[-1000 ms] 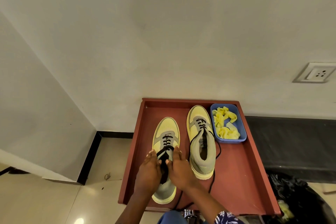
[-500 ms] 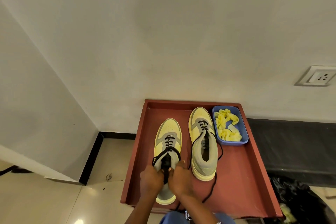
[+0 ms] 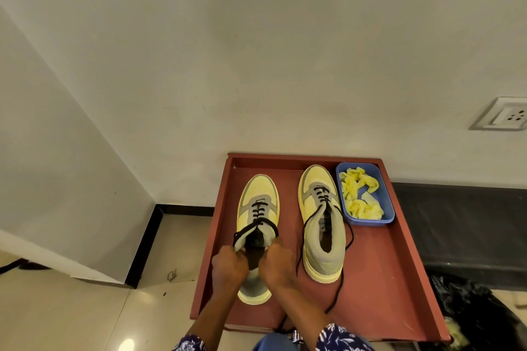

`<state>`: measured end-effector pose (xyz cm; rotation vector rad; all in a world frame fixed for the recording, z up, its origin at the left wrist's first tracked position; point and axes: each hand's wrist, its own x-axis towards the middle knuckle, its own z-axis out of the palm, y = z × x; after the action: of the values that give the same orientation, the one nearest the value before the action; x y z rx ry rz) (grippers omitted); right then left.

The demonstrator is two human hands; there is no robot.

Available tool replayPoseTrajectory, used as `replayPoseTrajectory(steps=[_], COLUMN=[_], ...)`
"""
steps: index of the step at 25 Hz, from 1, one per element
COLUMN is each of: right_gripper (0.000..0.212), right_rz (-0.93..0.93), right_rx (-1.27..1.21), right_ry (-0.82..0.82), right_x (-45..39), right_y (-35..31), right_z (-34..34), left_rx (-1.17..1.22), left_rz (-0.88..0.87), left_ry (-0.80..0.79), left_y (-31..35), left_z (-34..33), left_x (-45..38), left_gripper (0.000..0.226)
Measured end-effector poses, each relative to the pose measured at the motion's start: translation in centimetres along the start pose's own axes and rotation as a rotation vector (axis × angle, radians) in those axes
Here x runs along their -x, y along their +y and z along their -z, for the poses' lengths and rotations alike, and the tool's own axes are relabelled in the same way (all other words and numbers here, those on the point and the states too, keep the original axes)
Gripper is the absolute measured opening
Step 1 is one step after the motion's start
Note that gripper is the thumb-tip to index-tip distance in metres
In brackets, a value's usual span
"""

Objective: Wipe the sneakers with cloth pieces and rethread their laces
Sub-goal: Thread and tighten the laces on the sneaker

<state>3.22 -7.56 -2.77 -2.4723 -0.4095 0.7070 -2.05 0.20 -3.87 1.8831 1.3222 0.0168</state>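
Sneakers sit side by side on the red tray (image 3: 393, 279), toes pointing away from you toward the wall, so each shoe's long axis runs straight out from your body. Taking the tray as the reference: the left sneaker (image 3: 258, 208) lies in its left half, and both your hands are at that shoe's collar. Your left hand (image 3: 229, 266) is curled, pinching the left run of the black lace (image 3: 242, 232); your right hand (image 3: 278, 263) is curled likewise on the right run, though its fingertips are hidden, so the exact grip there cannot be confirmed. The lace loops out from the upper eyelets back to your fists, and the shoe's tongue and eyelets lie just ahead of your knuckles. Both hands are equally near, so the coming pull or thread goes along the shoe's length.

In the tray's middle stands the right sneaker (image 3: 323, 236), half laced, its loose lace (image 3: 339, 288) trailing toward the tray's near edge. At the tray's far right corner a blue tub (image 3: 385, 202) holds yellow cloth pieces (image 3: 359, 193). An insole label shows inside the right sneaker, too small to read.
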Motion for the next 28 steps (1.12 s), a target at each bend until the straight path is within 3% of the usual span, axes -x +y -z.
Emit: replayPoseTrajectory(steps=[15,22,28], right_gripper=[0.036,0.030,0.054], right_rz=[-0.030,0.002,0.025], right_rx=[-0.118,-0.203,-0.284], right_ry=[-0.013,-0.101,-0.179], right_x=[-4.7,-4.9,-3.6], right_y=[-3.4,-3.2,-2.9], right_z=[-0.1,-0.1,1.4], left_rx=[0.014,0.060,0.122], left_rz=[0.051,0.089,0.123], left_ry=[0.070,0.088,0.074], left_y=[2.4,3.4,3.6], left_z=[1.7,2.2,2.3], left_x=[-4.0,-2.9,-1.9], left_gripper=[0.025,0.034,0.041])
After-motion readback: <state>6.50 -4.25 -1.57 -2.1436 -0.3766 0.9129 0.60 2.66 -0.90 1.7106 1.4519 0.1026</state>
